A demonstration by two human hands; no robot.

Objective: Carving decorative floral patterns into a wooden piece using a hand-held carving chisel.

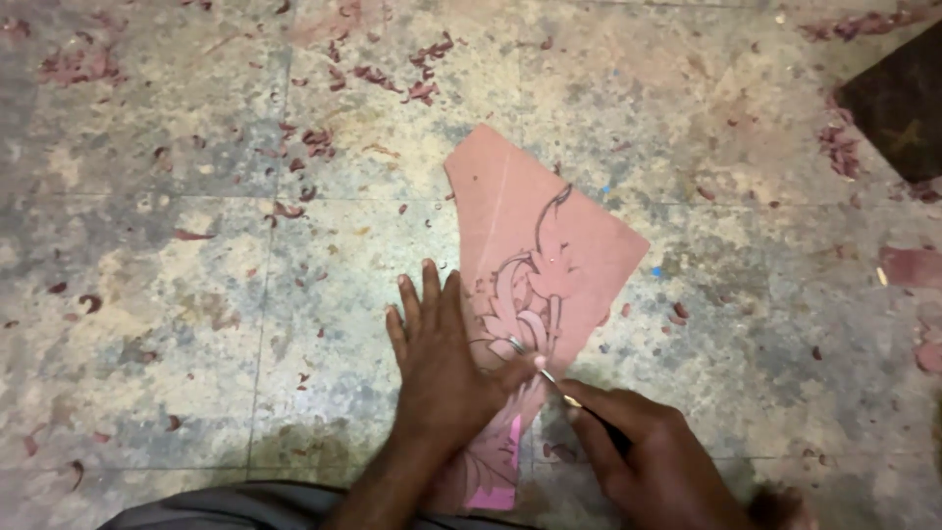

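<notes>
A pink sheet (535,236), irregular in outline and drawn over with a dark leafy scroll pattern, lies flat on the floor (196,294) just ahead of the person. Its broad upper part is whole; lower down, nearer the person, the pattern looks partly cut through, with brighter pink showing in the openings, though the exact cut lines are too small to make out.

The left hand (442,368) is laid palm down on the lower left part of the sheet, fingers together and stretched forward, thumb pushed out to the right toward the blade. The right hand (638,442) is closed in a pen-like pinch around a thin cutting tool (559,386) with a dark handle and a slim metal tip; the tip meets the sheet just beside the left thumb, within the scroll lines.

By the look of it, the step in hand is carving out the drawn pattern, with the lower part worked and the upper flourish untouched. The next stroke calls for firm downward pressure from the flat hand so the sheet does not slide, a steady tip following the curved line, and the thumb kept out of the blade's path.

Reddish shavings and scraps (314,137) are scattered over the mottled tiled floor, and a dark board (898,108) sits at the upper right edge.
</notes>
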